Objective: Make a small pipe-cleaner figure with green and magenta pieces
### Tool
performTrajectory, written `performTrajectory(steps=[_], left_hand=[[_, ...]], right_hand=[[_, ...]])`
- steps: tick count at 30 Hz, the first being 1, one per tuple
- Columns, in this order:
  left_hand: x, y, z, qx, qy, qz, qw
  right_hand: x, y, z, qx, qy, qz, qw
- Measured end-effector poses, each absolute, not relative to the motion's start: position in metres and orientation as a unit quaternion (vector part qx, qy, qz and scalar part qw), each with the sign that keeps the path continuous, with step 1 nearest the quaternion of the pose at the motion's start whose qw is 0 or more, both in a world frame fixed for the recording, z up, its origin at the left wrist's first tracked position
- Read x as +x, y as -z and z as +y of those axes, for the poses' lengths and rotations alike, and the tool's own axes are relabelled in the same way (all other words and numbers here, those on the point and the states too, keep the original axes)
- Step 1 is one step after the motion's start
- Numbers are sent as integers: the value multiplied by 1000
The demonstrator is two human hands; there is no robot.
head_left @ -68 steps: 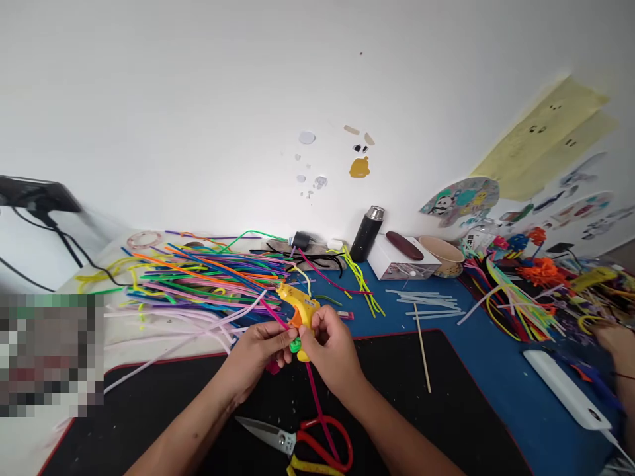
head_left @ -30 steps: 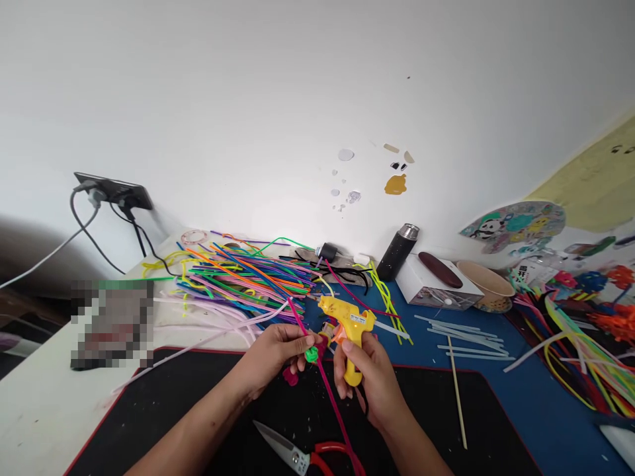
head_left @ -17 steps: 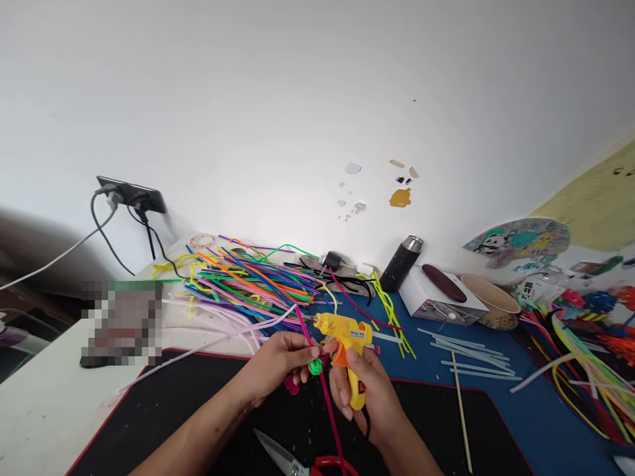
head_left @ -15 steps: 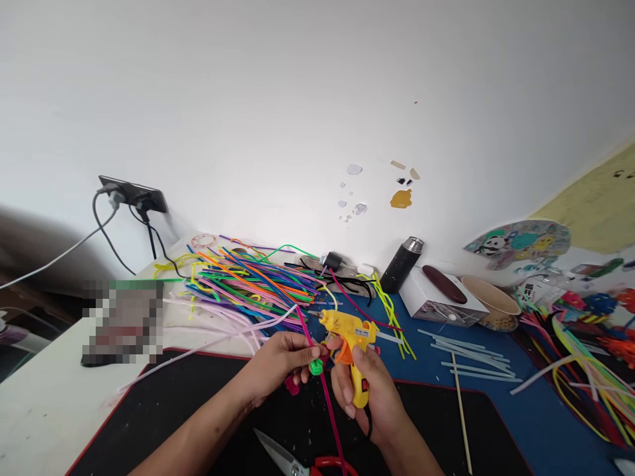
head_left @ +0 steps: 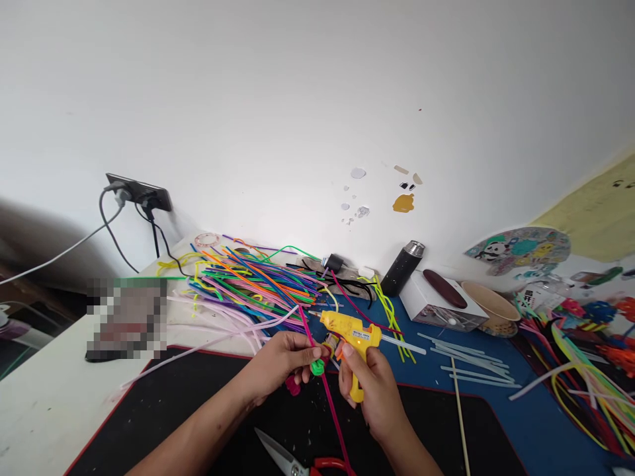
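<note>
Left hand (head_left: 282,365): the magenta stem (head_left: 335,418) was pinched between thumb and fingers, above the black mat (head_left: 153,403); a green knot (head_left: 317,367) was seen at the thumb tip.
Right hand (head_left: 373,387): the yellow glue gun (head_left: 342,324) was gripped by its handle, its nozzle pointed toward nine o'clock, near the stem's upper end.
Gun sticker (head_left: 361,335): dark print was borne on white, too small to be read.
Bottle label (head_left: 528,301): large dark characters were shown between two and three o'clock from the hands; they could not be made out with certainty.
Scissors (head_left: 281,451): at six o'clock, the red handle was crossed in view by the magenta stem.
Glue sticks (head_left: 479,360): strewn at three o'clock; a wooden stick (head_left: 459,410) was laid at four.
Black flask (head_left: 403,268): placed at one o'clock, beside a white box (head_left: 419,294) topped by a dark red case (head_left: 444,289).
Stem pile (head_left: 253,284): heaped between ten and eleven o'clock.
</note>
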State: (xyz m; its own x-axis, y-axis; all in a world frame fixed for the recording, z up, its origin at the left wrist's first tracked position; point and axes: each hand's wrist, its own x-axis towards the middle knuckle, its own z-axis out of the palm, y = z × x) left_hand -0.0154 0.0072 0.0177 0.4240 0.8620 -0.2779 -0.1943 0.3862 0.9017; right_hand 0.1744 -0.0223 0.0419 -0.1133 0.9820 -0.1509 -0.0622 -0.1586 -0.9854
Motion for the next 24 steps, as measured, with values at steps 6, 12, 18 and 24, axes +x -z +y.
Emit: performTrajectory(steps=[6,12,18,24], left_hand=[[-16,-21,7,424,-352,397,734],[-15,-21,7,442,-343,405,723],[-14,-19,8,451,-338,406,719],[-14,-22,8,448,-335,408,722]], right_hand=[[174,-43,-23,-556,-502,-524,406],[170,-45,-21,-577,-400,-584,407],[167,-49,-20,-567,-328,-638,405],[167,-57,-20,-570,-314,-644,403]])
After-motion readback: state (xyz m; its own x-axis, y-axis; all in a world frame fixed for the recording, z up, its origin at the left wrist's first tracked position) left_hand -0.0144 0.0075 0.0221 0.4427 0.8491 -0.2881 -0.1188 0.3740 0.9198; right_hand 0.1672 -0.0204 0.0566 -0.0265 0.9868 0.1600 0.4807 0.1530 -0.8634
